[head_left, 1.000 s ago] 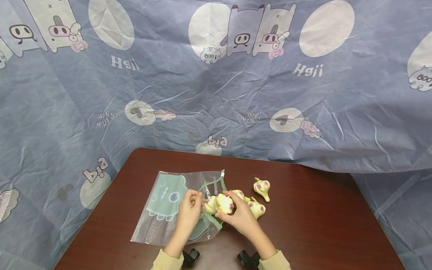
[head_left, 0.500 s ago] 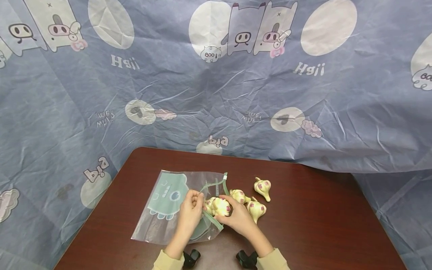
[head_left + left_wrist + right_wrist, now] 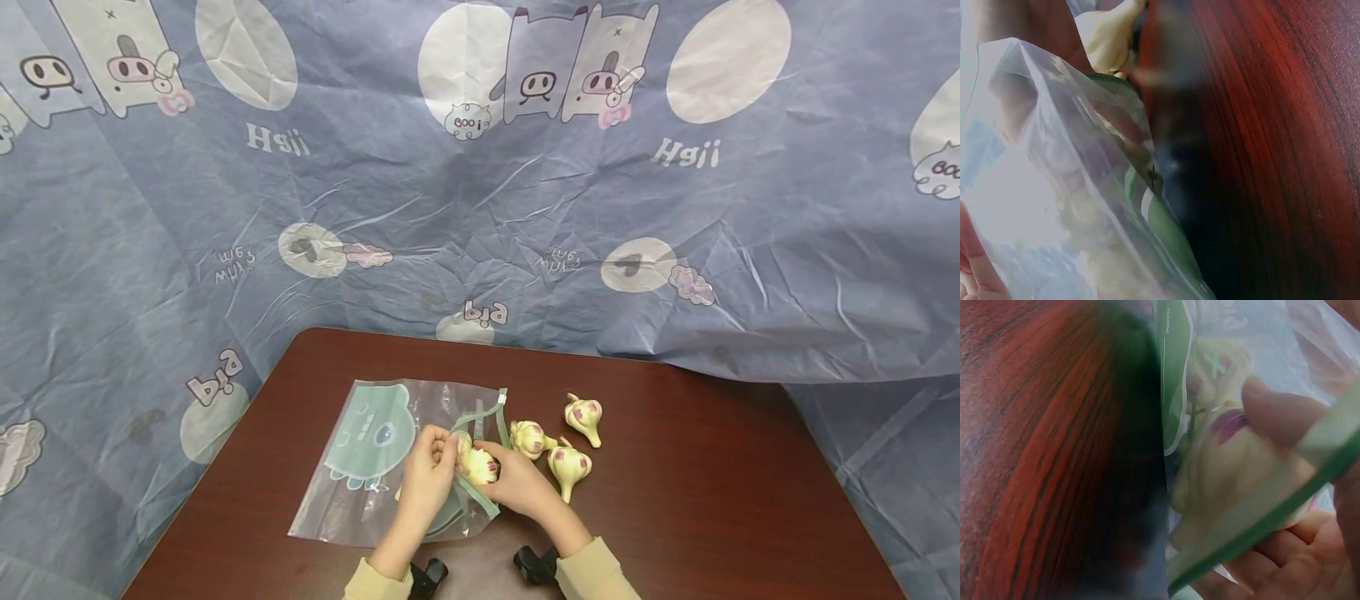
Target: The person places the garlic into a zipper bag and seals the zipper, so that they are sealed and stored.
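Blurring garlic bulb [image 3: 1235,462] inside bag [image 3: 360,458]

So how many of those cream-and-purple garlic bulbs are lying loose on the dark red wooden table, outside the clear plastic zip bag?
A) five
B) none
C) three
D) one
C: three cream-and-purple garlic bulbs lie on the dark red wooden table right of the clear plastic zip bag, while the right hand holds another bulb at the bag's mouth.
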Demonstrator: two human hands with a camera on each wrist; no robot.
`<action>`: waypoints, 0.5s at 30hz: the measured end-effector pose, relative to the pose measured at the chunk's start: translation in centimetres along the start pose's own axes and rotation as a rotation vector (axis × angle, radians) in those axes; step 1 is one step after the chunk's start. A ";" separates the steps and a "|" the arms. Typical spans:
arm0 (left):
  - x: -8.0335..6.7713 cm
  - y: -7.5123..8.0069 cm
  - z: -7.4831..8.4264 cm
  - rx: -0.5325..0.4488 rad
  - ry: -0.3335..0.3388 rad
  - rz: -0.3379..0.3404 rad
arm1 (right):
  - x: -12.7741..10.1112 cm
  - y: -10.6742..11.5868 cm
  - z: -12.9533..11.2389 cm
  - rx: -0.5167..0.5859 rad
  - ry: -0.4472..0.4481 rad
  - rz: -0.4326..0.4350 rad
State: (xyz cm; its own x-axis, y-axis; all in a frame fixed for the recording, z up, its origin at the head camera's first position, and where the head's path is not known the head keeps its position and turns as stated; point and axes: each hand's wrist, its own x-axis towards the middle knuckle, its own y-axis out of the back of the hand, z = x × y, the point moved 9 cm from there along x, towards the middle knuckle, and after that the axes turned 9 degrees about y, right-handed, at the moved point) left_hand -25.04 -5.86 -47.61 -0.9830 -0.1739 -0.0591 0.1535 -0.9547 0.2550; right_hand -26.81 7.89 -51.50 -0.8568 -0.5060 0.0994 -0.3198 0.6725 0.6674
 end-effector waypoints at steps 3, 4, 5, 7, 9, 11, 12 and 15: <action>-0.1 -0.1 0.0 0.005 -0.007 -0.010 | 0.4 -0.4 -0.2 -0.030 0.008 -0.027; -0.1 -0.2 -0.1 0.007 -0.009 -0.013 | 0.6 -0.5 -0.4 -0.046 0.019 -0.033; -0.1 -0.2 -0.1 0.008 -0.011 -0.013 | 0.7 -0.6 -0.4 -0.056 0.018 -0.044; -0.2 -0.2 -0.1 0.014 -0.015 -0.016 | 0.8 -0.8 -0.4 -0.061 0.013 -0.073; -0.2 -0.2 -0.1 0.024 -0.019 -0.011 | 0.8 -1.2 -0.3 -0.036 -0.003 -0.112; -0.2 -0.1 -0.1 0.034 -0.019 -0.010 | 0.7 -1.6 -0.1 -0.006 -0.025 -0.149; -0.2 -0.1 -0.1 0.037 -0.019 -0.010 | 0.6 -1.7 0.0 0.005 -0.032 -0.159; -0.2 0.0 -0.1 0.041 -0.019 -0.008 | 0.5 -1.8 0.1 0.010 -0.038 -0.159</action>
State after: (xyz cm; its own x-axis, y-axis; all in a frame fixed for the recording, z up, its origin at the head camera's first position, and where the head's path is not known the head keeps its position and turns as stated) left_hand -24.78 -5.87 -47.67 -0.9859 -0.1617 -0.0431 0.1422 -0.9453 0.2937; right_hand -26.70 6.49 -52.78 -0.8095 -0.5861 -0.0352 -0.4565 0.5906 0.6654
